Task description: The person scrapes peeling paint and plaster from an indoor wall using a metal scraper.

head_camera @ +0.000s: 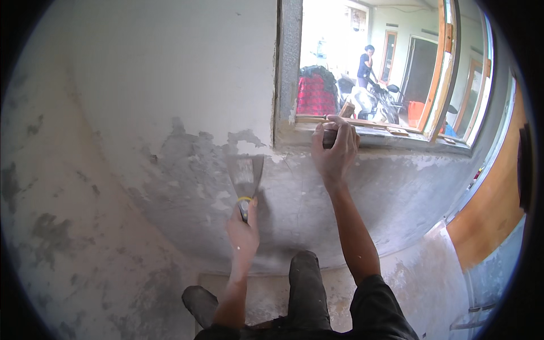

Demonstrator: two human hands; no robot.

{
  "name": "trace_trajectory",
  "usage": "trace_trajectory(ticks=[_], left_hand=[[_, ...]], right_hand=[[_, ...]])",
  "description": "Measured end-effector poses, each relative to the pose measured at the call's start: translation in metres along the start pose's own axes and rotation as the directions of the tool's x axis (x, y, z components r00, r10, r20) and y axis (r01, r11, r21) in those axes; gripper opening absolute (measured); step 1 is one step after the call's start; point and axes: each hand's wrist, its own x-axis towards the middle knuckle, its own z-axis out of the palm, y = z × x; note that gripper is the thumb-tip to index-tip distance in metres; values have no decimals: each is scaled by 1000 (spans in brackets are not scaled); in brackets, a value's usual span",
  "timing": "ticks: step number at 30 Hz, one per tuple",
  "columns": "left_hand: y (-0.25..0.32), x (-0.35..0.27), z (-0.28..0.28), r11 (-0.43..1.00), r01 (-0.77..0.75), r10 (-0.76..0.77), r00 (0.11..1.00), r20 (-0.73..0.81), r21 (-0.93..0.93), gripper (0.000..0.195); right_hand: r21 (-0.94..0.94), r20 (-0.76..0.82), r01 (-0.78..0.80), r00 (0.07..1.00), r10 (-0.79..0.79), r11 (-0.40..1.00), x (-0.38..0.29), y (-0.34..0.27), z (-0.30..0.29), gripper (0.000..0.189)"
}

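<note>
My left hand (243,236) grips the handle of a wide putty knife (246,174), thumb along its right side. The blade points up and lies against or just before the grey patched wall (191,178), below and left of the window corner. At the lower window frame (287,140), my right hand (338,148) is closed around a dark brown piece (329,139), apparently wood. A lighter wooden end (347,109) sticks up beyond the fingers; whether both belong to one piece I cannot tell.
Small wooden pieces (397,131) lie on the sill to the right. Beyond the window are a person (366,66), a motorcycle (374,102) and a red checkered cloth (316,95). My knees (305,284) are close to the wall. An orange-brown panel (488,212) stands at the far right.
</note>
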Motion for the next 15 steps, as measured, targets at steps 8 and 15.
trace_trajectory(ticks=[8, 15], left_hand=[[19, 14, -6, 999, -28, 28, 1000, -1, 21, 42], [-5, -4, -6, 999, -43, 42, 999, -28, -23, 43]], right_hand=[[2, 4, -3, 1000, 3, 1000, -1, 2, 0, 28], [-3, 19, -5, 1000, 5, 1000, -2, 1, -2, 29]])
